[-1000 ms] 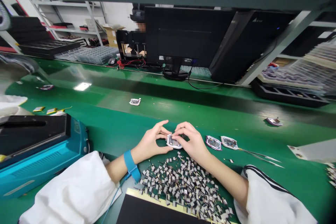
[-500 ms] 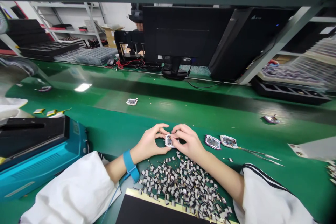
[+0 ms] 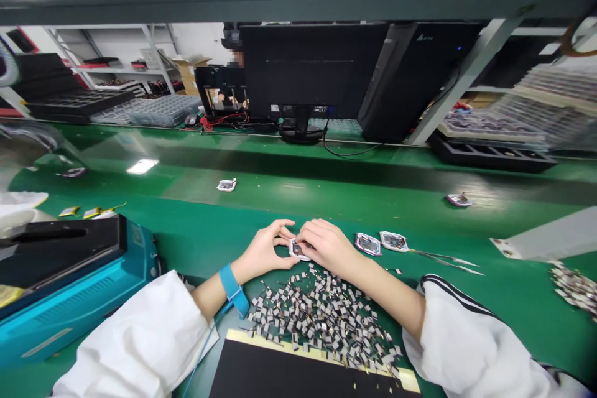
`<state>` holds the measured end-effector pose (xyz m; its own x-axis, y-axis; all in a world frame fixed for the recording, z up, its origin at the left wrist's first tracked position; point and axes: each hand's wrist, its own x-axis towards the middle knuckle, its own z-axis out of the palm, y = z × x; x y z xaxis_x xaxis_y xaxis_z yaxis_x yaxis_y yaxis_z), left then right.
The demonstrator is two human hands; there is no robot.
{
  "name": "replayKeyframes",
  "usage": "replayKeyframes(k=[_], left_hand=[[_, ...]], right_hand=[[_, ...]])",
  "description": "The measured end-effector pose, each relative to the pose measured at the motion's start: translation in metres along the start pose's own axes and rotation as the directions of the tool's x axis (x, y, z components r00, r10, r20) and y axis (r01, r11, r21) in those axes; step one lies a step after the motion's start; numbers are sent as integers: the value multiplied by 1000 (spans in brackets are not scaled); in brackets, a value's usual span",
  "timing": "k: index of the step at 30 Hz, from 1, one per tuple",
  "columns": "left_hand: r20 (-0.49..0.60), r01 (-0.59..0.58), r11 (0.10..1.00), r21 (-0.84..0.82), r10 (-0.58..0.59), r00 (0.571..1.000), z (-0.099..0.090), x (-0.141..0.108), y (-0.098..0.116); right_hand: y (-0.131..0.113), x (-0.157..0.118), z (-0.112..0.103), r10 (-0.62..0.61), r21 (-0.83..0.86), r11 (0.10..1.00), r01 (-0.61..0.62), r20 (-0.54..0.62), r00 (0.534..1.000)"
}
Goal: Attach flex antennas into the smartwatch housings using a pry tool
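Between my two hands is a small white-rimmed device (image 3: 296,250) with a circuit inside, at the far edge of a heap of small grey parts (image 3: 321,317). My left hand (image 3: 268,250), with a blue strap (image 3: 232,289) at the wrist, grips its left side between thumb and fingers. The bent fingers of my right hand (image 3: 326,245) press together on its right part and partly hide it. Just right of that hand lie two similar open devices (image 3: 368,244), and tweezers (image 3: 445,258) touch the farther one.
A blue machine (image 3: 93,298) stands at the left, near yellow pieces (image 3: 92,212). A black sheet (image 3: 298,370) lies in front. A monitor (image 3: 312,71) stands at the back, with a person partly behind it. A metal bracket (image 3: 545,239) juts in at the right.
The view has shifted slightly. The fingers of my right hand have curled further over the device, and a dark round area now shows inside it. My left hand keeps its hold.
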<state>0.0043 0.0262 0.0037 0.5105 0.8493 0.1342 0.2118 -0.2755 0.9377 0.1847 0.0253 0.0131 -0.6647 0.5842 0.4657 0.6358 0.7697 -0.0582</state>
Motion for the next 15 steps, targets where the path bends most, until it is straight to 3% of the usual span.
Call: replayKeyframes(k=[5, 10, 12, 15], left_hand=[[-12, -12, 1000, 19, 12, 1000, -1, 0, 0], [-42, -15, 999, 49, 17, 999, 2, -1, -2], [-75, -16, 998, 62, 21, 997, -1, 3, -7], [-191, -8, 993, 118, 30, 981, -20, 19, -19]], right_hand=[[-6, 13, -4, -83, -31, 996, 89, 160, 984], [-6, 27, -17, -212, 27, 976, 215, 324, 922], [3, 40, -25, -210, 52, 977, 206, 364, 907], [19, 78, -30, -82, 34, 997, 75, 356, 931]])
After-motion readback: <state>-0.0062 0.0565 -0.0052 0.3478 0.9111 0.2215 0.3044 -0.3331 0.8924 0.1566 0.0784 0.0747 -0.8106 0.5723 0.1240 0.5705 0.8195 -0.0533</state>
